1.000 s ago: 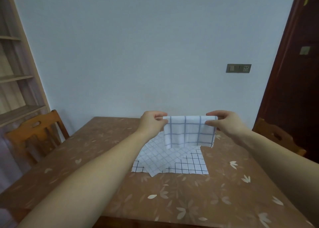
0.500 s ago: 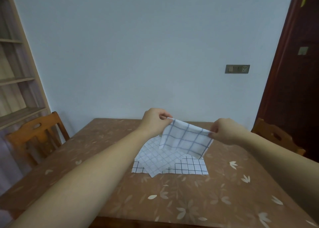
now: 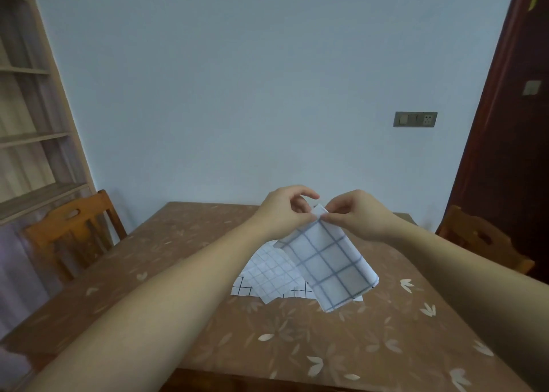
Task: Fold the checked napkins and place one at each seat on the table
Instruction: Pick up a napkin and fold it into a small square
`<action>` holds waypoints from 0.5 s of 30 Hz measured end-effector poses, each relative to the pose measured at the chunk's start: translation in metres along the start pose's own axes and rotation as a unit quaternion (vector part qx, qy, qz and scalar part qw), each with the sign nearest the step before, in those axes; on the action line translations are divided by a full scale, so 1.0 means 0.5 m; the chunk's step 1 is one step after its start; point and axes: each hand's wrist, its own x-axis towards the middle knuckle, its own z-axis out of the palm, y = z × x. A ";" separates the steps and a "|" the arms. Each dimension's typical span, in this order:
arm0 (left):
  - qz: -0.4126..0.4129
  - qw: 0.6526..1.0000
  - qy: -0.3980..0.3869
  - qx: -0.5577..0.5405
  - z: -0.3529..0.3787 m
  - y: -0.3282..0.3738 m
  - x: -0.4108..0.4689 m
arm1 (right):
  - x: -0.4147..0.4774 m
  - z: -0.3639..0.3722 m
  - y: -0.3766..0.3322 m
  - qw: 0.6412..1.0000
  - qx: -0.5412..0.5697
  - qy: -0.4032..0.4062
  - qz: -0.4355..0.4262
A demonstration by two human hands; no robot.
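Both hands have come together since a moment ago, when they held the cloth stretched wide between them; the two top corners now meet above the far middle of the table [image 3: 297,350]. Both forearms reach forward from the near edge and converge, wrists raised off the tabletop.

The left hand [image 3: 283,212] has its fingers curled, the forefinger arched over the top, and its thumb and fingertips pinch the upper edge of the napkin [image 3: 329,261]. The right hand [image 3: 356,215] faces it knuckles up, with thumb and forefinger pinching the same upper corner and the other fingers tucked in behind. The two hands almost touch at the cloth.

From that pinch the napkin, white with blue checks, hangs doubled over and slants down toward the right. Its lower end is at or just above the tabletop; whether it touches cannot be told. Behind and to its left, a pile of napkins [image 3: 267,273] lies flat on the table.
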 end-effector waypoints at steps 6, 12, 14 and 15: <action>-0.048 0.993 -0.059 0.088 -0.021 -0.012 -0.009 | -0.004 -0.018 0.011 0.996 0.088 -0.017 -0.009; -0.073 0.996 -0.031 0.039 -0.018 -0.013 -0.009 | -0.010 -0.024 0.011 0.996 0.085 -0.001 -0.002; -0.071 0.997 -0.027 0.022 -0.016 -0.012 -0.006 | -0.010 -0.022 0.010 0.995 0.096 0.013 -0.009; -0.070 0.997 -0.027 0.016 -0.015 -0.011 -0.004 | -0.009 -0.022 0.008 0.995 0.099 0.023 -0.014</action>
